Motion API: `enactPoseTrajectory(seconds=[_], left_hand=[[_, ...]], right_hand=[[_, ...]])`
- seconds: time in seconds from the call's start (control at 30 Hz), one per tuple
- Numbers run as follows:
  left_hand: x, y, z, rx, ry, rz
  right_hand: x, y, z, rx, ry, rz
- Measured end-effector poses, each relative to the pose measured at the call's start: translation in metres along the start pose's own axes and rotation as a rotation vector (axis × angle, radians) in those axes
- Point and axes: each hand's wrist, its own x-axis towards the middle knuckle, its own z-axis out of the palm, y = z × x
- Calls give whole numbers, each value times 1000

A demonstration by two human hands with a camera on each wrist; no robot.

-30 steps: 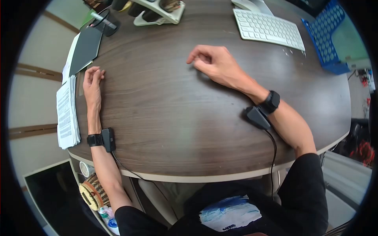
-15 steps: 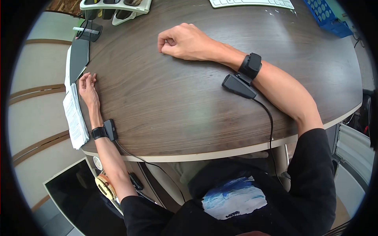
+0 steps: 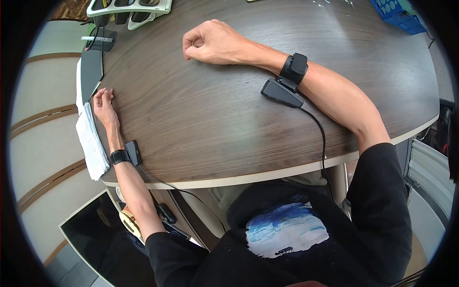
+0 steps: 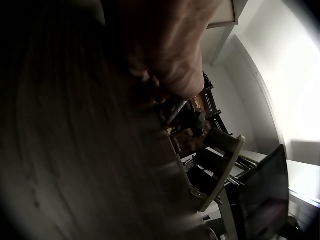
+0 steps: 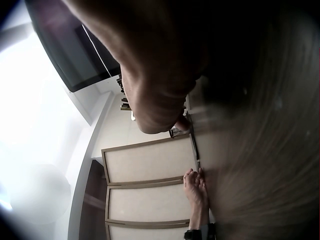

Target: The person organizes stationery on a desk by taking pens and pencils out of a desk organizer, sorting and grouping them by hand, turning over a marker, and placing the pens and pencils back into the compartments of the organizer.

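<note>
My right hand rests on the dark wooden desk, its fingers loosely curled and nothing in its grasp. At the desk's left side lies my left hand, fingers relaxed and half bent, also holding nothing. Closest to it are a stack of printed papers and a dark folder. The left wrist view has the left hand low over the desk surface, its fingertips mostly in shadow. In the right wrist view the right hand hides its own fingers.
A mesh pen cup and a white organizer rack stand at the far left. A blue perforated basket sits at the far right. Cables run from both wrist cameras over the desk's front edge.
The head view has tipped down, so the keyboard has slid out of the top. My right hand has shifted left across the desk, its fingers curling in slightly. My left hand stays by the papers.
</note>
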Motion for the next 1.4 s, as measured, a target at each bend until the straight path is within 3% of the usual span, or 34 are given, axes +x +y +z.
enactPoseTrajectory(seconds=[0.43,0.77,0.93,1.1,1.4], left_hand=[[0,1,0,22,10,-6],[-8,16,10,177,59,12],[-10,20,15,102,47,39],[-9,17,13,71,48,43],[0,-2,-3,-5,7,57]], right_hand=[[-4,-8,-6,-13,-39,77],[2,6,4,-21,9,-75],[1,-1,3,2,10,-64],[2,-11,-1,-34,-25,105],[2,-9,1,78,-6,174]])
